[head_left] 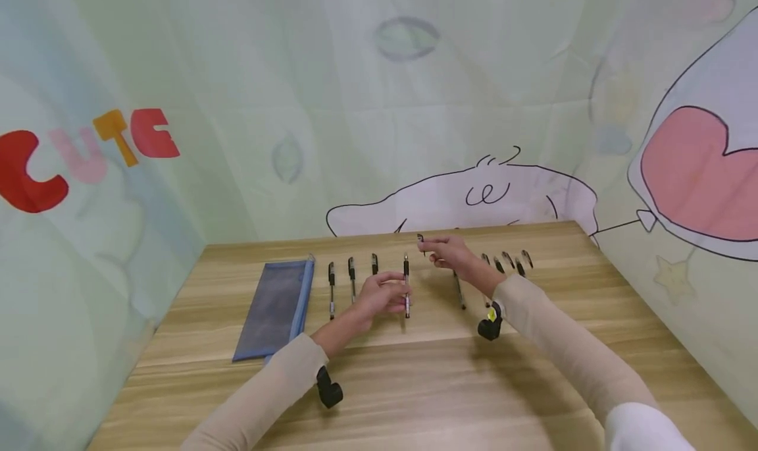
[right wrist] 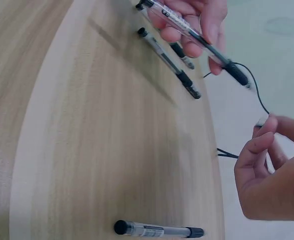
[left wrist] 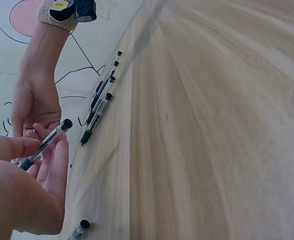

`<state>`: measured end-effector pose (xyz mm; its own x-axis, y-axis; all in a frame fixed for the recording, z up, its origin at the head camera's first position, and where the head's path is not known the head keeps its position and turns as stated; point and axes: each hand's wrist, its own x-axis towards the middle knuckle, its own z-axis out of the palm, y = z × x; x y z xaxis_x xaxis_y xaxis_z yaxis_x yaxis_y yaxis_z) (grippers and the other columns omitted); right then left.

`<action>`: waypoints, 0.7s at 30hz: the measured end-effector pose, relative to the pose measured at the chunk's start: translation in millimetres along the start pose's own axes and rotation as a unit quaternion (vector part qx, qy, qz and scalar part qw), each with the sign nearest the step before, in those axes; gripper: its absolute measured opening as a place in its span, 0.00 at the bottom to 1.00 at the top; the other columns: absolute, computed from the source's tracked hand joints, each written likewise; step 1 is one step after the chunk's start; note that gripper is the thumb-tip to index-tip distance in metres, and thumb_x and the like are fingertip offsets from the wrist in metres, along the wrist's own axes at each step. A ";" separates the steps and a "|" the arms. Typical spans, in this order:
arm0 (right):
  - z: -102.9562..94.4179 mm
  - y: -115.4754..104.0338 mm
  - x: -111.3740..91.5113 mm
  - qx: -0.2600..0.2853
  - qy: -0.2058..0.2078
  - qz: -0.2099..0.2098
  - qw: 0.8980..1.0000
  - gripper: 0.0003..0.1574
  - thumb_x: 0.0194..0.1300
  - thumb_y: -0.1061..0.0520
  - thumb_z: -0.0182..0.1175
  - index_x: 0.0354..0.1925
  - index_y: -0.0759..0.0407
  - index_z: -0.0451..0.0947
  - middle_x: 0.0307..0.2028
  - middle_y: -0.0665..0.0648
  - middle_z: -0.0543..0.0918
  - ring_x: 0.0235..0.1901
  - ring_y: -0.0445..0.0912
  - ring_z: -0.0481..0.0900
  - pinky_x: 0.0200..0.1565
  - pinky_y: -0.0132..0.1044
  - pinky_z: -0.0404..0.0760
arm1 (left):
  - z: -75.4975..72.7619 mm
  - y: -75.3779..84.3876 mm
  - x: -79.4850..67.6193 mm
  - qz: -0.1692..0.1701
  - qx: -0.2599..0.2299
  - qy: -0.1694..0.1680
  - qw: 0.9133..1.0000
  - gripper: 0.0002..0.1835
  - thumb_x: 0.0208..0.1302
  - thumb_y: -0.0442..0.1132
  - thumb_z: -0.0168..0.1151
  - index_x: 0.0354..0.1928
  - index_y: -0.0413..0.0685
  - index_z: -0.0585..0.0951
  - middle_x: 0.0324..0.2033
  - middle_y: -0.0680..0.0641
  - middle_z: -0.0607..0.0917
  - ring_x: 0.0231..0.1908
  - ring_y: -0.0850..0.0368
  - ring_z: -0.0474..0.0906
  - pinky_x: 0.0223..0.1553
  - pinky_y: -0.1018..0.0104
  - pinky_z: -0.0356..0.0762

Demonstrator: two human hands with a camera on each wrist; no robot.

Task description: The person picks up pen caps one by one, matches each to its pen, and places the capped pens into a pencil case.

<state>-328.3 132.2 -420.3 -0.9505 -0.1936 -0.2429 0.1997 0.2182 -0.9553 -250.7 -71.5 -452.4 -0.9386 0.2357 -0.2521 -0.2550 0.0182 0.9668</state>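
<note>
My left hand [head_left: 378,295] pinches a clear-barrelled pen [head_left: 406,268] between thumb and fingers above the table. The pen's bare tip points away from me, and its dark grip shows in the right wrist view. My right hand [head_left: 451,251] is just beyond and to the right, pinching a small dark pen cap [head_left: 420,239] with thumb and fingertips; most of the cap is hidden by the fingers in the right wrist view. Cap and pen tip are apart. Near my left hand lie capped pens, one of them a black-capped pen [head_left: 331,274] at the row's left end.
A blue mesh zip pouch [head_left: 274,303] lies left of the pens on the wooden table [head_left: 403,385]. Right of my hands lie a single pen [head_left: 460,291] and several more pens and caps, including a cap [head_left: 527,259]. A printed curtain [head_left: 249,108] hangs behind the table.
</note>
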 end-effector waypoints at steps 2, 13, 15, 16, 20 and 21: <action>-0.8 -0.3 0.3 0.014 -0.012 -0.004 1.000 0.28 0.71 0.53 0.65 0.64 0.67 0.76 0.45 0.51 0.81 0.30 0.36 0.75 0.43 0.29 0.82 | 2.4 -0.7 0.5 0.006 0.002 -0.013 1.000 0.22 0.70 0.34 0.64 0.64 0.39 0.76 0.51 0.34 0.87 0.36 0.56 0.89 0.44 0.61 0.90; 2.0 -3.2 3.5 0.076 -0.024 0.014 0.997 0.30 0.74 0.55 0.62 0.68 0.67 0.71 0.53 0.56 0.83 0.28 0.35 0.72 0.33 0.23 0.76 | 7.3 -0.6 -1.5 0.016 -0.011 -0.047 0.999 0.23 0.70 0.32 0.64 0.65 0.38 0.74 0.55 0.29 0.83 0.37 0.56 0.89 0.46 0.59 0.89; 1.2 -2.1 2.3 0.081 -0.027 0.016 0.996 0.30 0.74 0.55 0.62 0.68 0.67 0.72 0.53 0.56 0.83 0.28 0.35 0.72 0.33 0.23 0.76 | 7.7 -1.5 -0.6 0.016 -0.008 -0.047 0.999 0.24 0.70 0.33 0.64 0.65 0.38 0.74 0.56 0.30 0.83 0.38 0.55 0.89 0.46 0.59 0.89; 1.0 -1.4 1.9 0.084 -0.028 0.018 0.996 0.30 0.74 0.54 0.62 0.67 0.67 0.72 0.52 0.55 0.83 0.28 0.35 0.72 0.33 0.23 0.76 | 7.9 -1.7 -0.5 0.015 -0.008 -0.047 0.999 0.24 0.69 0.33 0.64 0.65 0.38 0.74 0.56 0.30 0.83 0.38 0.55 0.89 0.46 0.59 0.89; 2.9 0.7 0.6 0.095 -0.040 0.028 0.994 0.29 0.73 0.55 0.63 0.66 0.66 0.73 0.45 0.50 0.86 0.27 0.35 0.73 0.33 0.23 0.77 | 7.9 -5.2 1.0 0.007 -0.004 -0.042 0.999 0.23 0.69 0.33 0.64 0.64 0.40 0.75 0.55 0.31 0.84 0.39 0.53 0.89 0.46 0.60 0.89; 3.8 0.9 0.4 0.094 -0.044 0.028 0.994 0.29 0.72 0.56 0.63 0.66 0.66 0.73 0.43 0.49 0.87 0.27 0.35 0.73 0.33 0.23 0.77 | 7.9 -5.9 1.1 0.005 -0.005 -0.040 0.999 0.23 0.69 0.33 0.64 0.64 0.40 0.75 0.55 0.31 0.84 0.39 0.53 0.89 0.45 0.61 0.89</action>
<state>-327.6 128.7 -421.9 -0.9142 -0.2702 -0.3020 0.3002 0.0489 -0.9526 -248.4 -63.7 -458.0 -0.9192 0.3131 -0.2386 -0.2494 0.0059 0.9684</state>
